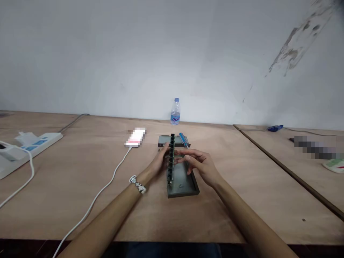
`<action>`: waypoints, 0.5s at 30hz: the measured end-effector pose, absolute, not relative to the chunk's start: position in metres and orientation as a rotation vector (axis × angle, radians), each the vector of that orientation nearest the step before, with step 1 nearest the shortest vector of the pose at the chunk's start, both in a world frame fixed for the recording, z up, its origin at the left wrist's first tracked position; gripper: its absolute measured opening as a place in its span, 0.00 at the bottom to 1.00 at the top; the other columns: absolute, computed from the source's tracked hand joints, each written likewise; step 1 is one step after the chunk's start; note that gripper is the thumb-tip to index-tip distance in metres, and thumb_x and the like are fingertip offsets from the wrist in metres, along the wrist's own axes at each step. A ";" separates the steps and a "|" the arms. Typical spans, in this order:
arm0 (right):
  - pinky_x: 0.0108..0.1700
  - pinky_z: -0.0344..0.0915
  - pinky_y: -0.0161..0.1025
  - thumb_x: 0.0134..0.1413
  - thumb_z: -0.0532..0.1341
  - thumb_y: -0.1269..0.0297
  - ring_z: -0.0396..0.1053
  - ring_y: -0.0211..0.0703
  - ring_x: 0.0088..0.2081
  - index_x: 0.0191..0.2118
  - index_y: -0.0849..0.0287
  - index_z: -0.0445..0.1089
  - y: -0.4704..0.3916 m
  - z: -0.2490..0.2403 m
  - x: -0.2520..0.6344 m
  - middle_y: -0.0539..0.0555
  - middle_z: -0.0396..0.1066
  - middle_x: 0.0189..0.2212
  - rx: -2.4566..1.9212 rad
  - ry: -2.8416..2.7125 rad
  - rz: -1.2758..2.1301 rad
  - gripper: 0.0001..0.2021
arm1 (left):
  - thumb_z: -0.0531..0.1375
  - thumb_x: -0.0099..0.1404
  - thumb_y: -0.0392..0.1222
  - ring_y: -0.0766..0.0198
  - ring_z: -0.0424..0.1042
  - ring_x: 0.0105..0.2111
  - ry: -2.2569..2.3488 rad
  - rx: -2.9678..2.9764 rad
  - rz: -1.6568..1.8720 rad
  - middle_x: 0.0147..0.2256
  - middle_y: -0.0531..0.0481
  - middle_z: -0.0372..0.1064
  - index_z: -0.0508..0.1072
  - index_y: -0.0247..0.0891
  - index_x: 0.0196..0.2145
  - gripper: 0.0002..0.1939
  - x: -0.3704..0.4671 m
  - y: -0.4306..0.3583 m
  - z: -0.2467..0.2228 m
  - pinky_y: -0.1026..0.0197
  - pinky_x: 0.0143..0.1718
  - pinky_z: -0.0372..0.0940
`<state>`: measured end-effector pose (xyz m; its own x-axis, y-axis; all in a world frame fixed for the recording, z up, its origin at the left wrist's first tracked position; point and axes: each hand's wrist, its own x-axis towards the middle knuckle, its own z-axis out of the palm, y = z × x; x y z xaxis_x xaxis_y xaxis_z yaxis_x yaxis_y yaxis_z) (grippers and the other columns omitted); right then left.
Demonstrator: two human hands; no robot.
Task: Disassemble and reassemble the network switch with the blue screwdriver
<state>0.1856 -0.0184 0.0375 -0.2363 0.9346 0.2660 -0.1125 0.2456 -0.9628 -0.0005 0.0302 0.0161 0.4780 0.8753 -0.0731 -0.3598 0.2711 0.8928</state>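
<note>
A circuit board with a row of black ports (171, 157) stands on edge over the left side of a dark metal case tray (185, 182). My left hand (159, 161) grips the board from its left side, some fingers showing behind it. To the right, my right hand (203, 165) hovers above the tray with fingers apart and nothing in them. Its fingertips reach close to the board; whether they touch it I cannot tell. Behind the tray lies a metal case cover (164, 139). A blue-handled screwdriver (184, 139) rests on that cover.
A water bottle (175, 113) stands by the wall. Left of my hands, a phone (136, 137) lies on a white cable (107, 184). A power strip (34, 147) occupies the far left. A dark seam (279, 170) crosses the wooden table (236, 200) on the right.
</note>
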 end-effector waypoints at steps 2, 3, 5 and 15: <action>0.25 0.71 0.34 0.59 0.66 0.55 0.79 0.50 0.43 0.47 0.57 0.77 -0.018 0.036 0.185 0.60 0.76 0.51 -0.835 -1.446 1.223 0.14 | 0.52 0.67 0.69 0.54 0.78 0.37 0.624 0.878 0.909 0.41 0.37 0.78 0.76 0.32 0.46 0.34 0.001 0.029 0.017 0.55 0.43 0.70; 0.25 0.71 0.33 0.59 0.66 0.55 0.79 0.49 0.41 0.47 0.57 0.76 -0.018 0.036 0.186 0.60 0.77 0.49 -0.853 -1.445 1.218 0.15 | 0.51 0.68 0.69 0.54 0.78 0.36 0.622 0.854 0.909 0.41 0.37 0.78 0.76 0.32 0.46 0.35 0.001 0.029 0.017 0.54 0.42 0.71; 0.24 0.69 0.32 0.58 0.67 0.53 0.78 0.44 0.35 0.46 0.58 0.75 -0.017 0.035 0.186 0.58 0.78 0.43 -0.902 -1.419 1.202 0.16 | 0.52 0.67 0.70 0.54 0.78 0.36 0.647 0.863 0.925 0.41 0.38 0.78 0.76 0.33 0.46 0.35 0.000 0.029 0.017 0.55 0.40 0.71; 0.17 0.58 0.31 0.53 0.68 0.49 0.64 0.36 0.17 0.54 0.58 0.63 -0.009 0.024 0.191 0.44 0.68 0.21 -1.196 -1.412 1.200 0.27 | 0.66 0.60 0.58 0.66 0.70 0.28 1.038 1.299 1.102 0.39 0.43 0.76 0.76 0.32 0.48 0.28 -0.008 0.040 0.007 0.64 0.29 0.63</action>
<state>0.1911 -0.0091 0.0243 -0.1246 0.9912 0.0453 0.1152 0.0598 -0.9915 -0.0080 0.0397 0.0067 0.1877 0.9817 0.0335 -0.0253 -0.0293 0.9993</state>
